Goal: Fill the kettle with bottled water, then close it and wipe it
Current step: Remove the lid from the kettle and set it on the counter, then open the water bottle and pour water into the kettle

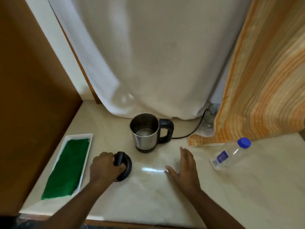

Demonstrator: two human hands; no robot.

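Note:
A steel kettle (145, 132) with a black handle stands open on the pale counter, its lid off. The black lid (127, 164) lies on the counter in front of it, and my left hand (104, 167) grips its knob. My right hand (183, 166) hovers flat and open just right of the lid, holding nothing. A clear water bottle (231, 154) with a blue cap stands at the right, capped. A folded green cloth (67, 167) lies in a white tray (90, 138) at the left.
The kettle's black cord (189, 134) runs back right toward a glass (210, 116) half hidden by an orange striped cloth (257, 96). A white curtain (148, 55) hangs behind the kettle. A brown wooden panel (33, 96) bounds the left side.

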